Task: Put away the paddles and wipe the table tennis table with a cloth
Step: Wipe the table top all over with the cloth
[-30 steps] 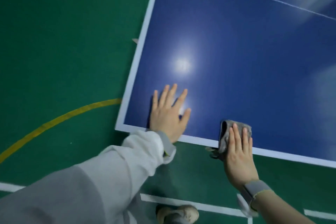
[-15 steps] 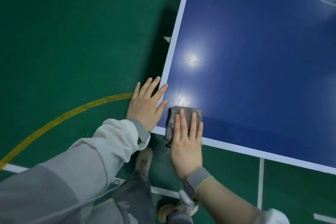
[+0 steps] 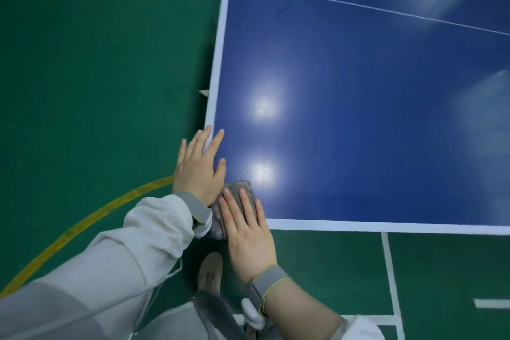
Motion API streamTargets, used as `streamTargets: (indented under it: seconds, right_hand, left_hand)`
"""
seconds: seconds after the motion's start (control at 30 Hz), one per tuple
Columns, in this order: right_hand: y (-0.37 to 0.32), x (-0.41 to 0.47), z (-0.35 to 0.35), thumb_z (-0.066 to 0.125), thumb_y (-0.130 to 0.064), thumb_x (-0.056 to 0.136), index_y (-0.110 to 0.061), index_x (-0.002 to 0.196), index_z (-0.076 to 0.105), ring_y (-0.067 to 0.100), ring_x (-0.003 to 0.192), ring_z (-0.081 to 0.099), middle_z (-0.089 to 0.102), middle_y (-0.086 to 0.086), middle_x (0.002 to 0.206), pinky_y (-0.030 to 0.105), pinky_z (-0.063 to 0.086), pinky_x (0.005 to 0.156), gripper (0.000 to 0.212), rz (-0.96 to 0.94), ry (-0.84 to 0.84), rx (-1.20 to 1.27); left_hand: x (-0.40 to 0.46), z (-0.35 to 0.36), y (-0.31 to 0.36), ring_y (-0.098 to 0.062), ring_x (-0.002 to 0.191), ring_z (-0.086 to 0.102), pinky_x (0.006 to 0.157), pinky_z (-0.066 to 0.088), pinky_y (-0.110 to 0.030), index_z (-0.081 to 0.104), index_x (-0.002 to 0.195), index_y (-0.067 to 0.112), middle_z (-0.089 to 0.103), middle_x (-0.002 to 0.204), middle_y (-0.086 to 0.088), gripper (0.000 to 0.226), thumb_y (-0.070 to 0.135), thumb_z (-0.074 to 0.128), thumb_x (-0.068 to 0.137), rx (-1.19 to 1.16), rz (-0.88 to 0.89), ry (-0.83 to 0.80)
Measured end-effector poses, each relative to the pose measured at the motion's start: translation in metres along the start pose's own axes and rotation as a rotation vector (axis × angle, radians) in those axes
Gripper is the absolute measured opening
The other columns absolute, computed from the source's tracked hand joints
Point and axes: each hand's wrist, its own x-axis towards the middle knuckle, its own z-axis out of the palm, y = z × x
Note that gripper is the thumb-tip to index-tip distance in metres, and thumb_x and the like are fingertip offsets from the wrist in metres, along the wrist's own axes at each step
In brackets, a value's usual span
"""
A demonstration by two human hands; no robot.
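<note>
The blue table tennis table [image 3: 358, 119] with white edge lines fills the upper right. At its near left corner lies a folded grey cloth [image 3: 239, 185]. My right hand [image 3: 247, 232] presses flat on the cloth with straight fingers. Just to its left, my left hand [image 3: 200, 167] rests flat on the table's left edge, fingers spread, its wrist touching the cloth. No paddles are in view.
Green sports floor [image 3: 96, 77] with a curved yellow line [image 3: 82, 226] lies to the left, and white floor lines [image 3: 390, 270] run below the table. My shoe [image 3: 211, 273] stands on the floor under the corner.
My right hand slid the cloth leftward along the near edge to the table's corner. My left hand moved left from the table surface onto the left edge.
</note>
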Motion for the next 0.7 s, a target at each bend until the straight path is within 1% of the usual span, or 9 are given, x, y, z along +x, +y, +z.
streamTargets:
  seconds: [0.2, 0.27, 0.3, 0.33, 0.37, 0.43, 0.5, 0.57, 0.7]
  right_hand:
    - [0.096, -0.062, -0.013, 0.035, -0.016, 0.080, -0.017, 0.146, 0.039, 0.030, 0.139, 0.039, 0.044, -0.001, 0.152, 0.049, 0.027, 0.108, 0.065, 0.177, -0.039, -0.004]
    - [0.141, -0.092, -0.023, 0.044, -0.014, 0.076, -0.015, 0.142, 0.044, 0.032, 0.132, 0.050, 0.049, 0.000, 0.148, 0.049, 0.033, 0.107, 0.066, 0.314, -0.057, 0.063]
    - [0.161, -0.104, -0.032, 0.056, -0.013, 0.071, -0.014, 0.141, 0.049, 0.033, 0.130, 0.052, 0.049, -0.001, 0.148, 0.049, 0.038, 0.107, 0.070, 0.390, -0.060, 0.091]
    - [0.182, -0.118, -0.042, 0.067, -0.010, 0.065, -0.013, 0.142, 0.049, 0.034, 0.133, 0.050, 0.044, -0.002, 0.151, 0.049, 0.041, 0.107, 0.079, 0.454, -0.074, 0.142]
    - [0.204, -0.135, -0.054, 0.071, -0.007, 0.067, -0.012, 0.148, 0.042, 0.033, 0.141, 0.038, 0.031, -0.005, 0.157, 0.048, 0.037, 0.111, 0.087, 0.520, -0.065, 0.182]
    - [0.238, -0.161, -0.065, 0.056, -0.002, 0.085, -0.017, 0.156, 0.019, 0.027, 0.150, 0.011, 0.008, -0.005, 0.163, 0.037, 0.020, 0.120, 0.081, 0.612, -0.016, 0.308]
    - [0.265, -0.190, -0.083, 0.045, 0.000, 0.091, -0.019, 0.151, 0.028, 0.023, 0.135, 0.022, 0.018, 0.003, 0.153, 0.024, 0.024, 0.110, 0.065, 0.733, 0.110, 0.566]
    - [0.288, -0.220, -0.104, 0.046, -0.001, 0.093, -0.021, 0.141, 0.041, 0.015, 0.113, 0.035, 0.031, 0.001, 0.131, 0.020, 0.029, 0.103, 0.052, 0.784, 0.294, 0.761]
    - [0.327, -0.279, -0.136, 0.058, -0.003, 0.096, -0.025, 0.129, 0.050, 0.000, 0.109, 0.057, 0.057, -0.005, 0.124, 0.009, 0.037, 0.097, 0.041, 0.741, 0.493, 1.166]
  left_hand:
    - [-0.003, 0.028, 0.073, -0.017, 0.151, 0.009, 0.123, -0.002, -0.036, 0.022, 0.155, 0.030, 0.014, 0.164, 0.003, 0.065, 0.026, 0.050, 0.097, -0.012, 0.070, -0.073]
    - [-0.008, 0.041, 0.112, -0.015, 0.151, 0.007, 0.123, -0.003, -0.035, 0.017, 0.156, 0.032, 0.011, 0.164, 0.005, 0.067, 0.028, 0.048, 0.097, -0.008, 0.104, -0.122]
    - [-0.010, 0.047, 0.131, -0.015, 0.151, 0.007, 0.123, -0.003, -0.035, 0.015, 0.156, 0.033, 0.011, 0.164, 0.005, 0.067, 0.028, 0.048, 0.097, -0.008, 0.115, -0.149]
    - [-0.012, 0.053, 0.154, -0.016, 0.151, 0.008, 0.123, -0.001, -0.036, 0.014, 0.156, 0.033, 0.011, 0.164, 0.005, 0.068, 0.029, 0.047, 0.097, -0.012, 0.130, -0.176]
    - [-0.015, 0.060, 0.180, -0.016, 0.151, 0.010, 0.123, 0.001, -0.036, 0.013, 0.156, 0.033, 0.013, 0.164, 0.004, 0.069, 0.028, 0.047, 0.097, -0.020, 0.162, -0.198]
    - [-0.021, 0.070, 0.222, -0.017, 0.149, 0.016, 0.123, 0.006, -0.036, 0.012, 0.156, 0.033, 0.017, 0.163, 0.005, 0.069, 0.029, 0.047, 0.097, -0.051, 0.196, -0.242]
    - [-0.030, 0.084, 0.268, -0.019, 0.146, 0.023, 0.121, 0.017, -0.037, 0.012, 0.156, 0.036, 0.021, 0.161, 0.008, 0.069, 0.031, 0.047, 0.097, -0.087, 0.250, -0.290]
    - [-0.039, 0.098, 0.314, -0.018, 0.143, 0.028, 0.116, 0.028, -0.038, 0.013, 0.155, 0.040, 0.027, 0.158, 0.011, 0.068, 0.033, 0.048, 0.097, -0.120, 0.317, -0.332]
    - [-0.057, 0.129, 0.395, -0.012, 0.137, 0.040, 0.111, 0.034, -0.034, 0.029, 0.150, 0.041, 0.045, 0.144, 0.016, 0.061, 0.036, 0.057, 0.096, -0.229, 0.441, -0.499]
